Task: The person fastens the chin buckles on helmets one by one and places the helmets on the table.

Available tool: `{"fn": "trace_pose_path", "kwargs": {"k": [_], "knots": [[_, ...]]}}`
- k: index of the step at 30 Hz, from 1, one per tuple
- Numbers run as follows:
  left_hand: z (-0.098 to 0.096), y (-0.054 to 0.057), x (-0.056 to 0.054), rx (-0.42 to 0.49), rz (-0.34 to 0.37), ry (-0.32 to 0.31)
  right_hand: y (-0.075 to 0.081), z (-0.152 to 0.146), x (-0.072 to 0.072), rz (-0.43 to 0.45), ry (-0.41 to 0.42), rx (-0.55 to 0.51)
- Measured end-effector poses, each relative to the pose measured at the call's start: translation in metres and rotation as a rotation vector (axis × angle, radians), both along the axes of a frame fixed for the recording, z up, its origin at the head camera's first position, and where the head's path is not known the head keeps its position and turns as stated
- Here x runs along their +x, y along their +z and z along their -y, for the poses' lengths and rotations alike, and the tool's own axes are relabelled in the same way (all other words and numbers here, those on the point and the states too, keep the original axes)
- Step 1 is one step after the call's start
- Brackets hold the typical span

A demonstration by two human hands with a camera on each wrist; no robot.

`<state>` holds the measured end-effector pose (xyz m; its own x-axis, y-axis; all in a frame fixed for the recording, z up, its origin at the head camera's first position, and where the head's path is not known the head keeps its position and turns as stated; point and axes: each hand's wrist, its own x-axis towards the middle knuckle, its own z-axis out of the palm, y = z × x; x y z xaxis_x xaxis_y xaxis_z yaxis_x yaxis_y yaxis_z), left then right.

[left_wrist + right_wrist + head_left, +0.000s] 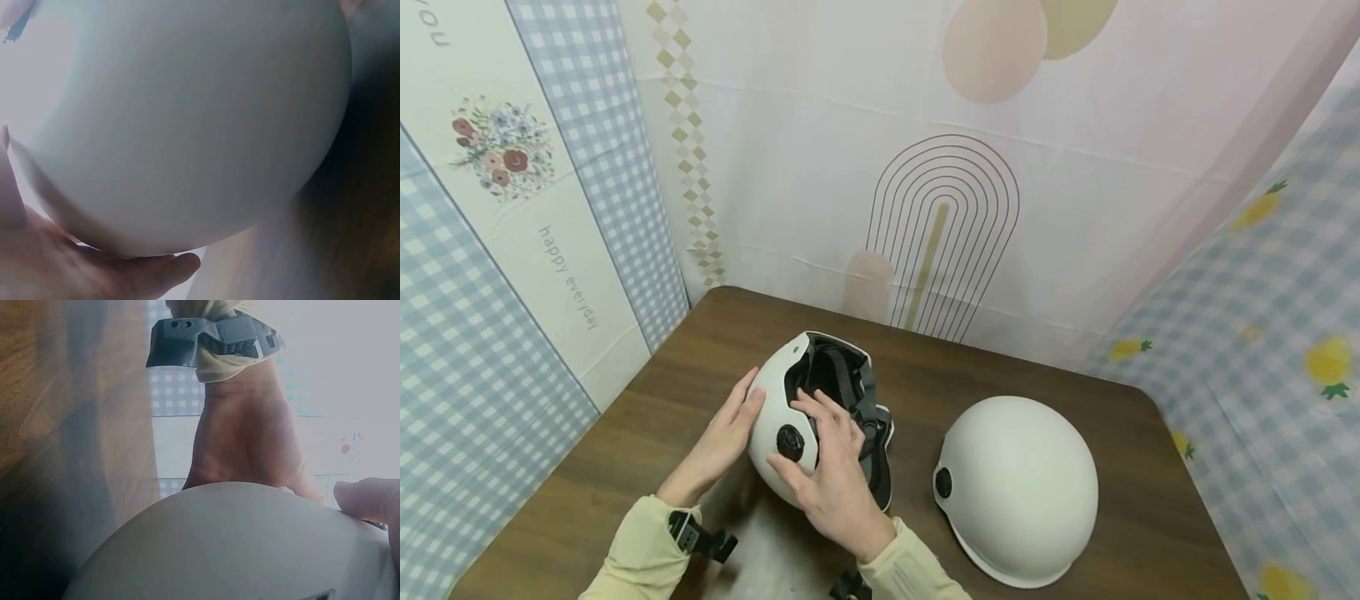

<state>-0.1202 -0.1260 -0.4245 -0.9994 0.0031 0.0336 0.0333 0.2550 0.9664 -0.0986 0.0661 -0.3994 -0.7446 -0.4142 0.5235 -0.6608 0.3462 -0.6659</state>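
Observation:
A white helmet (767, 400) lies tipped on its side on the table, its dark padded inside turned to the right in the head view. My left hand (718, 437) holds the outer shell from the left; the left wrist view shows its fingers along the shell's curve. At the near side my right hand (838, 479) grips the rim, thumb on the shell beside a black round disc (790, 442), fingers over the opening. Dark straps (868, 425) hang inside. In the right wrist view, the smooth shell (237, 544) hides most of the right hand's fingers.
Another white helmet (1022, 483) stands dome up to the right, a black disc (943, 482) on its side. The brown wooden table (917, 379) ends at a patterned cloth backdrop (790, 167). Small black cameras (700, 536) are strapped to the wrists.

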Motion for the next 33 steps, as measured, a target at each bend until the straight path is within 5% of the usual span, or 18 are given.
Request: {"fn": "trace_pose_path", "kwargs": {"k": [7,19,33], "knots": [[0.0027,0.0041,0.0009,-0.024,0.033,0.015,0.0027,0.0009,0.0007,0.071,-0.009,-0.063],[0.0003,0.0016,0.002,0.074,0.03,0.01,0.0055,0.0006,0.0007,0.181,-0.038,-0.12],[-0.0003,0.0078,0.0008,-0.022,0.015,0.023,0.0081,0.0012,-0.0023,0.273,-0.073,-0.229]]}}
